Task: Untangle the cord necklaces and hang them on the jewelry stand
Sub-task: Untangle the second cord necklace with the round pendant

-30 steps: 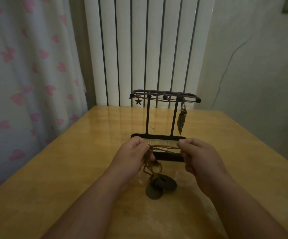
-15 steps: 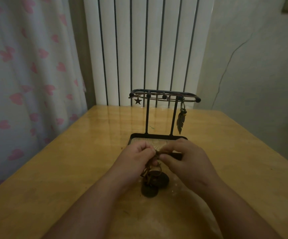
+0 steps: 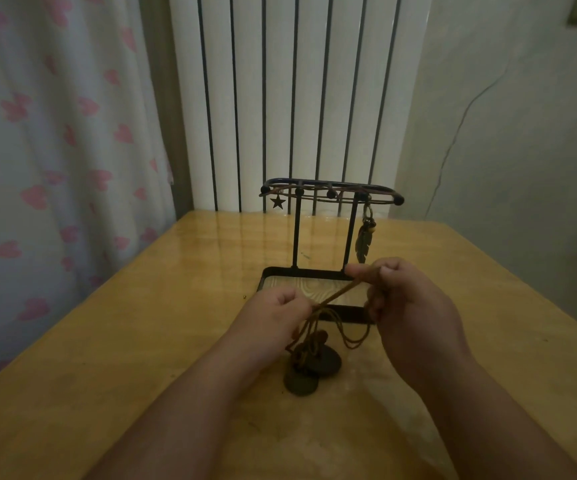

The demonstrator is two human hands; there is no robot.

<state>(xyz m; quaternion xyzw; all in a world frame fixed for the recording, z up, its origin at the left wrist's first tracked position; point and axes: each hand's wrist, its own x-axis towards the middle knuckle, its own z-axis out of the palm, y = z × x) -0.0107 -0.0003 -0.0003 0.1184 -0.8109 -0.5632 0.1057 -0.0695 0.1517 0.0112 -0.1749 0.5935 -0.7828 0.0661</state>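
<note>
Your right hand (image 3: 408,306) has pulled away, up and to the right. Half a second ago both hands were bunched together at the knot. It now pinches one cord (image 3: 336,292) between thumb and forefinger, with the other fingers curled under.

That cord runs taut and slanted down to your left hand (image 3: 273,311). The left hand pinches the top of the tangle (image 3: 309,341), fingers curled in.

Below the left hand the tangle hangs down to two dark discs (image 3: 325,363). They rest on the surface (image 3: 107,375), just near of the stand's base. A slack loop sags between the tangle and the right hand.

The stand (image 3: 295,237) is upright, on the far side of both hands. A star (image 3: 277,202) hangs at the left end of its bar and a feather (image 3: 362,242) at the right.

Reading: one strand is being drawn out, but the tangle looks unresolved and nothing from it is on the stand yet.

Risk: a straight taut pull may tighten the knot. Keep the left pinch steady, and give slack if the cord binds or the discs start to drag.
</note>
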